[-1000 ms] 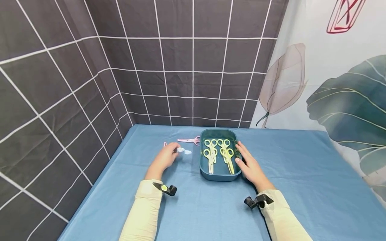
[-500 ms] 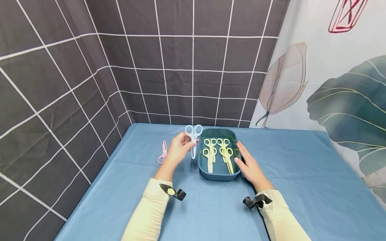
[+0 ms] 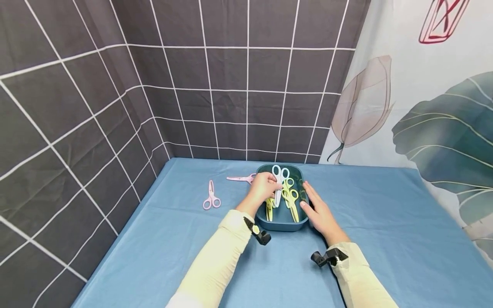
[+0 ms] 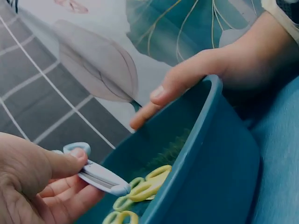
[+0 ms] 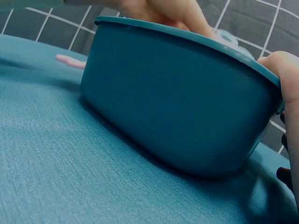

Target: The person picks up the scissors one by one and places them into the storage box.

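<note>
My left hand (image 3: pixel 262 188) pinches light blue scissors (image 3: pixel 278 194) between thumb and fingers, above the teal bin (image 3: pixel 283 227). In the left wrist view the scissors (image 4: pixel 103 177) point down into the bin, and their handle loops (image 4: pixel 77 148) show near the thumb. Yellow-green scissors (image 3: pixel 293 205) lie inside the bin, some of them covered by my left hand. On the bin's right rim rests my right hand (image 3: pixel 321 214), its fingers extended along the side. The left wrist view shows that hand's thumb (image 4: pixel 163 93) over the rim.
Pink scissors (image 3: pixel 211 196) lie on the blue cloth (image 3: pixel 154 239) left of the bin. Another pink pair (image 3: pixel 240 178) lies by the bin's upper left side, partly behind my left hand. A dark grid-patterned curtain (image 3: pixel 227 107) hangs behind the table.
My left hand has lifted the light blue scissors off the cloth and carried them rightward over the bin. The right hand has stayed on the rim.
</note>
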`<state>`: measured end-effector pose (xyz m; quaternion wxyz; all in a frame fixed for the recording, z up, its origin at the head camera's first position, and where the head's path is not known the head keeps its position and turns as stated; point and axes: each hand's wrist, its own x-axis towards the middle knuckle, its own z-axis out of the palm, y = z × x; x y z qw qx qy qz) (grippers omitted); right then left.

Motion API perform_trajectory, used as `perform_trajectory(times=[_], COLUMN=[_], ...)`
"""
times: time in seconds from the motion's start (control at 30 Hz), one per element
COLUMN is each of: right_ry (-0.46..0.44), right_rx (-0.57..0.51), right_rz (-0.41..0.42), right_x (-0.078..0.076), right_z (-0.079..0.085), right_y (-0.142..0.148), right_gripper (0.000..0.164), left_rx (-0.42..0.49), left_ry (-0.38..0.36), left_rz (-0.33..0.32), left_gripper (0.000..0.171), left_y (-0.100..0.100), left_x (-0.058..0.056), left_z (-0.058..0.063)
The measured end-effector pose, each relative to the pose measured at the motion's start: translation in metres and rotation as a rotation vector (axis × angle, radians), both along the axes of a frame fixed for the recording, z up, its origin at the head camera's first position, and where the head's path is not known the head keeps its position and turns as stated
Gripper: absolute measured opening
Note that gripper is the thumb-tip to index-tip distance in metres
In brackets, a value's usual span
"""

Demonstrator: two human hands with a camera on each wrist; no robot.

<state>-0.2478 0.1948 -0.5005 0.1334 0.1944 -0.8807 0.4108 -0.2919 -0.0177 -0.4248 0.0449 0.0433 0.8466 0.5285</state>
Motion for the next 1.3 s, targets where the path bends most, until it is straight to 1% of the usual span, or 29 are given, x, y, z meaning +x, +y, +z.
perform_trajectory(times=[0.13,0.23,0.33,0.4,0.57,0.7,0.87,0.93,1.0,1.03,1.17,1.23,1.3], right_ry=[-0.005,-0.008,-0.006,-0.003,0.006,0.002,0.001,0.004,0.007,0.007,0.014,0.011,0.008], right_rx=[-0.004,-0.010,-0.004,0.000,-0.002,-0.008,-0.017,-0.018,-0.021,-0.022,-0.026,-0.025,-0.024], right_rz=[-0.008,-0.011,-0.002,0.006,0.015,0.007,0.009,0.009,0.011,0.011,0.009,0.009,0.008], right_x=[0.000,0.000,0.000,-0.001,-0.001,0.000,0.001,0.001,0.001,0.001,0.000,0.000,0.000], right_z=[0.000,0.001,0.000,-0.002,-0.005,-0.004,-0.004,-0.004,-0.004,-0.004,-0.003,-0.003,-0.002], right_y=[0.000,-0.001,-0.002,-0.002,-0.002,-0.003,-0.003,-0.002,-0.002,-0.002,-0.002,-0.001,-0.001], right_gripper=[0.060,0.060,0.060,0.060,0.060,0.061,0.061,0.060,0.060,0.061,0.060,0.060,0.060], left_rx=[-0.025,-0.011,-0.027,-0.070,-0.237,-0.306,-0.409,-0.427,-0.449,-0.477,-0.618,-0.663,-0.662], left_ry=[-0.118,-0.188,-0.217,-0.213,-0.155,-0.117,-0.082,-0.070,-0.027,0.004,0.129,0.163,0.176], left_rz=[0.049,0.083,0.113,0.125,0.119,0.111,0.097,0.093,0.090,0.082,0.060,0.055,0.055], left_gripper=[0.013,0.010,0.009,0.008,0.008,0.011,0.017,0.018,0.016,0.015,0.011,0.011,0.009], left_y=[0.011,0.016,0.018,0.019,0.019,0.019,0.021,0.022,0.022,0.022,0.022,0.023,0.023], left_x=[-0.008,-0.014,-0.018,-0.019,-0.016,-0.015,-0.016,-0.016,-0.014,-0.013,-0.008,-0.008,-0.008], left_z=[-0.003,-0.008,-0.014,-0.017,-0.020,-0.021,-0.024,-0.026,-0.026,-0.026,-0.023,-0.021,-0.020])
